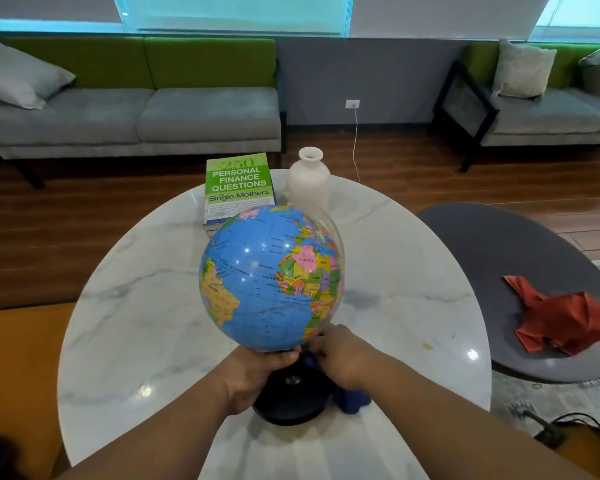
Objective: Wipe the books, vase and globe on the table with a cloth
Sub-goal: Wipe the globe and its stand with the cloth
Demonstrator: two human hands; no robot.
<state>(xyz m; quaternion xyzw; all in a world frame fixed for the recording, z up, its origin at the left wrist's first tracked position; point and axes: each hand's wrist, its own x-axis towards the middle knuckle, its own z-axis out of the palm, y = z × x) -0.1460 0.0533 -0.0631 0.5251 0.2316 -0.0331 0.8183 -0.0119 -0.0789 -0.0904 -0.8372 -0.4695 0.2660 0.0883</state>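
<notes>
A blue globe (267,275) on a black base (290,400) stands near the front of the round white marble table (136,323). My left hand (253,374) grips the stand just under the globe's ball. My right hand (340,355) presses a dark blue cloth (352,398) against the stand beneath the ball; most of the cloth is hidden by the hand. Behind the globe lie stacked books (238,188), a green-covered one on top. A white vase (308,178) stands upright to their right.
A dark grey oval table (499,265) at the right carries a crumpled red cloth (565,315). Grey and green sofas (136,116) line the far wall. A black cable (561,424) lies on the rug at lower right.
</notes>
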